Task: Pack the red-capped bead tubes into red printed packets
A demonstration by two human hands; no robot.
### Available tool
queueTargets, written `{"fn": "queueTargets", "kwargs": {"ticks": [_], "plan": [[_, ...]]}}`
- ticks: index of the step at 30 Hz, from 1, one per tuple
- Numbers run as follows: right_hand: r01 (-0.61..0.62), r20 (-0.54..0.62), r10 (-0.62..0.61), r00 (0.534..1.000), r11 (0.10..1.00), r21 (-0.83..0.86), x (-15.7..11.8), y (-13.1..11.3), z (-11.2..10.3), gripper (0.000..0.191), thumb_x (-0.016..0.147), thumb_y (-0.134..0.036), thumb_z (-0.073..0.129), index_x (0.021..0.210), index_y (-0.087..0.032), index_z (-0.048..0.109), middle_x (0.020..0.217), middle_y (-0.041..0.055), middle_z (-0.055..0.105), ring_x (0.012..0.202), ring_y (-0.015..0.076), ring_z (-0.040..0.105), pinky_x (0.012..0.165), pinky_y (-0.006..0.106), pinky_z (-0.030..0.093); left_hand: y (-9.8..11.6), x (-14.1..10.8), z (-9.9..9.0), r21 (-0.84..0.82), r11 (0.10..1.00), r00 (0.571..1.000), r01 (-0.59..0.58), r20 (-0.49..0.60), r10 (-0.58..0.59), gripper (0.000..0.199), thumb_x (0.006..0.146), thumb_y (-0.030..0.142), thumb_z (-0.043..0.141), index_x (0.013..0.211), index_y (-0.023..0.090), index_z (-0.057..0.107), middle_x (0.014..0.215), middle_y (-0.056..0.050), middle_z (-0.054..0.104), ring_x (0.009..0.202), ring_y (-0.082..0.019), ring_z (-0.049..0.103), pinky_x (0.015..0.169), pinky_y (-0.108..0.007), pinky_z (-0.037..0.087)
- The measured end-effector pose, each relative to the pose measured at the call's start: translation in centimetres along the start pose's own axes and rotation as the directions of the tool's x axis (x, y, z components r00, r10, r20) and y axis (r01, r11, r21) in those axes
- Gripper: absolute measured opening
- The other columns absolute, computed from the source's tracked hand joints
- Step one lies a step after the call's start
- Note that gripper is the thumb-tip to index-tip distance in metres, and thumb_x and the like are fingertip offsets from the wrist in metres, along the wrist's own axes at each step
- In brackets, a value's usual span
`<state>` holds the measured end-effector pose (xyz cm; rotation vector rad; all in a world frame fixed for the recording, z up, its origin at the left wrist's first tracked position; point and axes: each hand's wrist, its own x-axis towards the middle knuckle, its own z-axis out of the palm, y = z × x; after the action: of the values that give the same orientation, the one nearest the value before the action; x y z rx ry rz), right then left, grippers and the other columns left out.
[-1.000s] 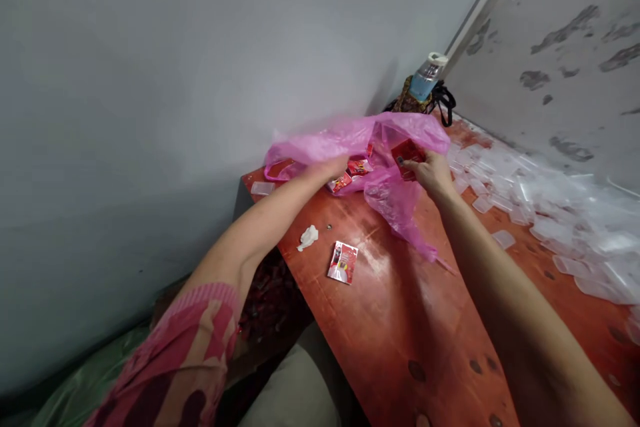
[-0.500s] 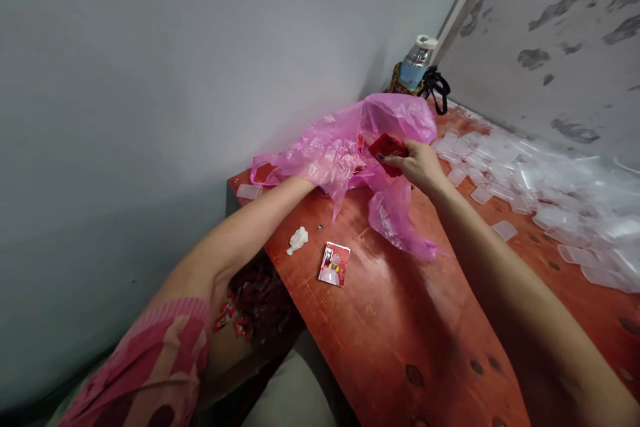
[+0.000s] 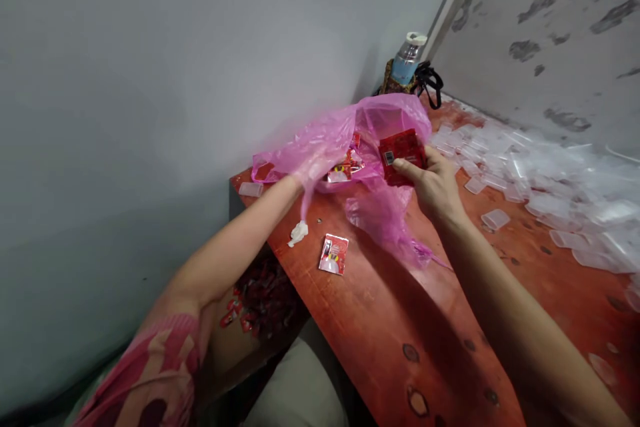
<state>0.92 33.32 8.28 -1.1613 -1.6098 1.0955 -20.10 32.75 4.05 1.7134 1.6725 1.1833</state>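
Observation:
My right hand [image 3: 437,187] grips red packets [image 3: 404,150], perhaps a small stack, thumb across the front beside a barcode label. Its fingers are wrapped behind them. My left hand [image 3: 316,165] is at the mouth of a thin pink plastic bag [image 3: 380,113], its fingers covered by the film, so I cannot tell how they are set. Inside the bag opening, near that hand, lie more red packets [image 3: 345,168] with a yellow and white print. One single red packet [image 3: 333,255] lies flat on the red tabletop, below the bag.
Clear plastic boxes or lids [image 3: 560,180] are heaped along the right of the worn red table [image 3: 380,320]. A bottle [image 3: 407,60] stands in the back corner. Crumpled white tissue [image 3: 299,233] lies near the left edge. Below, a carton [image 3: 220,353] holds many red packets [image 3: 267,297].
My right hand has drawn the red packets slightly right and towards me, turning their barcode side into view. The bag's opening shows more of the packets inside. The camera view has shifted slightly.

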Motion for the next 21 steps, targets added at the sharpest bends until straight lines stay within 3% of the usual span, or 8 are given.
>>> {"fn": "queueTargets", "kwargs": {"ticks": [2, 3, 5, 8, 10, 12, 15, 21], "plan": [[-0.074, 0.014, 0.073, 0.997, 0.966, 0.248, -2.7, -0.8, 0.7, 0.030, 0.064, -0.033, 0.068, 0.089, -0.019, 0.059, 0.077, -0.0005, 0.065, 0.059, 0.0131, 0.060, 0.060, 0.029, 0.051, 1.6, -2.6, 1.3, -0.308, 0.936, 0.982, 0.169, 0.134, -0.134, 0.018, 0.087, 0.028, 0.050, 0.092, 0.014, 0.062, 0.078, -0.003, 0.068, 0.065, -0.013, 0.062, 0.069, -0.032, 0.053], [-0.114, 0.037, 0.107, 0.994, 0.941, 0.318, -3.9, -0.9, 1.0, 0.031, 0.062, -0.032, 0.070, 0.088, -0.018, 0.060, 0.077, -0.0004, 0.066, 0.059, 0.0128, 0.060, 0.060, 0.029, 0.051, 2.5, -3.9, 2.1, -0.518, 0.796, 0.947, 0.313, 0.230, -0.223, 0.019, 0.086, 0.030, 0.052, 0.094, 0.014, 0.060, 0.077, -0.004, 0.068, 0.064, -0.014, 0.062, 0.068, -0.033, 0.053], [-0.177, 0.063, 0.165, 0.984, 0.901, 0.397, -5.9, -0.6, 1.6, 0.033, 0.059, -0.030, 0.073, 0.087, -0.017, 0.061, 0.077, -0.0005, 0.067, 0.061, 0.0126, 0.060, 0.063, 0.029, 0.052, 4.4, -6.5, 3.8, -0.754, 0.497, 0.900, 0.429, 0.308, -0.310, 0.021, 0.082, 0.033, 0.058, 0.091, 0.015, 0.059, 0.072, -0.002, 0.067, 0.065, -0.014, 0.062, 0.070, -0.032, 0.053], [-0.210, 0.028, 0.220, 0.975, 0.879, 0.428, -7.8, 0.6, 1.6, 0.032, 0.057, -0.029, 0.073, 0.085, -0.017, 0.062, 0.076, -0.0010, 0.067, 0.064, 0.0133, 0.061, 0.068, 0.031, 0.052, 6.9, -9.3, 5.8, -0.868, 0.165, 0.862, 0.468, 0.407, -0.302, 0.040, 0.081, 0.053, 0.053, 0.088, 0.014, 0.059, 0.077, -0.007, 0.068, 0.078, -0.019, 0.065, 0.076, -0.034, 0.051], [-0.201, -0.010, 0.220, 0.975, 0.906, 0.373, -8.7, 1.4, 1.0, 0.031, 0.058, -0.030, 0.072, 0.084, -0.017, 0.061, 0.076, -0.0012, 0.067, 0.065, 0.0135, 0.060, 0.070, 0.032, 0.051, 8.0, -10.4, 6.6, -0.879, 0.067, 0.855, 0.473, 0.439, -0.275, 0.050, 0.077, 0.061, 0.052, 0.089, 0.013, 0.059, 0.083, -0.011, 0.068, 0.084, -0.021, 0.065, 0.079, -0.035, 0.050], [-0.176, -0.039, 0.191, 0.981, 0.954, 0.243, -9.4, 1.8, 0.2, 0.029, 0.059, -0.032, 0.071, 0.083, -0.017, 0.061, 0.075, -0.0018, 0.065, 0.063, 0.0130, 0.058, 0.068, 0.030, 0.049, 8.6, -11.2, 7.3, -0.896, 0.055, 0.868, 0.440, 0.408, -0.283, 0.047, 0.072, 0.057, 0.062, 0.091, 0.014, 0.056, 0.085, -0.009, 0.067, 0.086, -0.021, 0.064, 0.081, -0.035, 0.049], [-0.127, -0.062, 0.124, 0.990, 0.990, -0.057, -10.2, 1.8, -0.6, 0.026, 0.064, -0.038, 0.066, 0.078, -0.017, 0.060, 0.067, -0.0026, 0.060, 0.058, 0.0127, 0.054, 0.060, 0.027, 0.044, 8.7, -12.1, 8.5, -0.927, 0.122, 0.889, 0.354, 0.293, -0.353, 0.043, 0.065, 0.037, 0.075, 0.094, 0.017, 0.050, 0.085, -0.003, 0.064, 0.083, -0.016, 0.063, 0.082, -0.033, 0.048], [-0.023, 0.022, 0.047, 0.999, 0.782, -0.623, -12.0, 0.4, -0.6, 0.015, 0.077, -0.033, 0.051, 0.077, -0.019, 0.057, 0.068, 0.0018, 0.061, 0.063, 0.0167, 0.055, 0.058, 0.027, 0.037, 8.2, -13.5, 10.4, -0.893, 0.323, 0.874, 0.314, 0.139, -0.466, 0.029, 0.069, 0.022, 0.070, 0.089, 0.019, 0.050, 0.080, 0.001, 0.060, 0.076, -0.012, 0.058, 0.078, -0.028, 0.047]]}}
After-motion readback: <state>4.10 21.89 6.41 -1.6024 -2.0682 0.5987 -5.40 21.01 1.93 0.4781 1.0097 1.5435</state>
